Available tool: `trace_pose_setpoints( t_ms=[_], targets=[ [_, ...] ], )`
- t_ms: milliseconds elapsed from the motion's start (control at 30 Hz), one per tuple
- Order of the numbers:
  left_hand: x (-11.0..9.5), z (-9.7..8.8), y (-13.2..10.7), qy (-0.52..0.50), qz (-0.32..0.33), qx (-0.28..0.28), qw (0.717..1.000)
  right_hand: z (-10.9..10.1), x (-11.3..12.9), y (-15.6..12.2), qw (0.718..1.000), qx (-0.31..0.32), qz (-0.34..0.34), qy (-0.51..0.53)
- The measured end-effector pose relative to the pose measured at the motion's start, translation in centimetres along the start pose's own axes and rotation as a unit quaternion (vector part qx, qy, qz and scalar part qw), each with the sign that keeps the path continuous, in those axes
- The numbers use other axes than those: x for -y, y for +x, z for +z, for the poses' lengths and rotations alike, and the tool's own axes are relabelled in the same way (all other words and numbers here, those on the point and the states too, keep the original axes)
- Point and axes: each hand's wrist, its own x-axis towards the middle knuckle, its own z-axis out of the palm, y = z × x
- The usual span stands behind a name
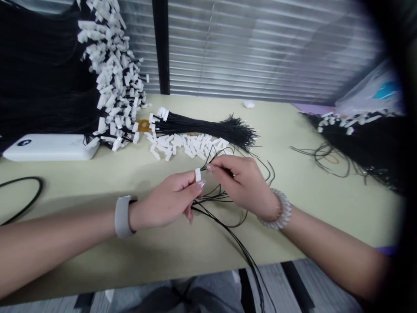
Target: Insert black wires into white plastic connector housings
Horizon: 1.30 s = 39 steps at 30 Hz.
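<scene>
My left hand (169, 202) pinches a small white plastic connector (197, 174) between thumb and fingertips, with several thin black wires (224, 226) trailing from under its fingers over the table's front edge. My right hand (244, 180) is closed in a pinch on the end of a black wire (208, 167), held right beside the connector. A grey band sits on the left wrist, a clear coiled bracelet on the right.
Loose white connectors (185, 145) lie behind the hands, beside a tied bundle of black wires (208, 127). A large heap of wired connectors (110, 74) stands at back left, a white power bank (48, 147) at left, more wire bundles (365, 139) at right.
</scene>
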Motion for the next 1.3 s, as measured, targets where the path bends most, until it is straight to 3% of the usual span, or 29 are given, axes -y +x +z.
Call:
trace_pose_setpoints(
  t_ms=[67, 133, 233, 267, 333, 433, 533, 1000, 1300],
  targets=[
    [0.0, 0.0, 0.1, -0.035, -0.012, -0.008, 0.999, -0.4, -0.3, 0.2, 0.999, -0.009, -0.024, -0.024],
    [-0.1, -0.1, 0.3, -0.078, -0.022, -0.029, 0.996, -1.0, -0.5, 0.2, 0.991, -0.064, -0.081, -0.082],
    [-0.1, -0.1, 0.6, -0.142, -0.019, -0.071, 0.987, -1.6, -0.4, -0.2, 0.953, -0.152, -0.182, -0.190],
    [0.0, -0.1, 0.8, -0.160, -0.012, -0.080, 0.984, -1.6, -0.2, -0.4, 0.947, -0.140, -0.202, -0.208],
    [0.3, -0.2, 1.0, -0.187, 0.005, -0.098, 0.978, -1.3, 0.2, -0.9, 0.952, -0.057, -0.214, -0.211],
    [0.8, -0.2, 1.1, -0.210, 0.021, -0.120, 0.970, -0.5, 0.8, -1.3, 0.956, 0.068, -0.197, -0.205],
    [0.9, -0.2, 1.0, -0.224, 0.023, -0.131, 0.966, -0.1, 1.0, -1.4, 0.956, 0.111, -0.168, -0.213],
    [0.0, -0.6, 1.0, -0.297, -0.001, -0.101, 0.950, -0.7, 0.2, -1.3, 0.966, 0.062, -0.098, -0.230],
    [-0.4, -0.8, 1.0, -0.323, -0.031, -0.090, 0.941, -0.9, -0.2, -0.6, 0.971, 0.098, -0.074, -0.206]
  ],
)
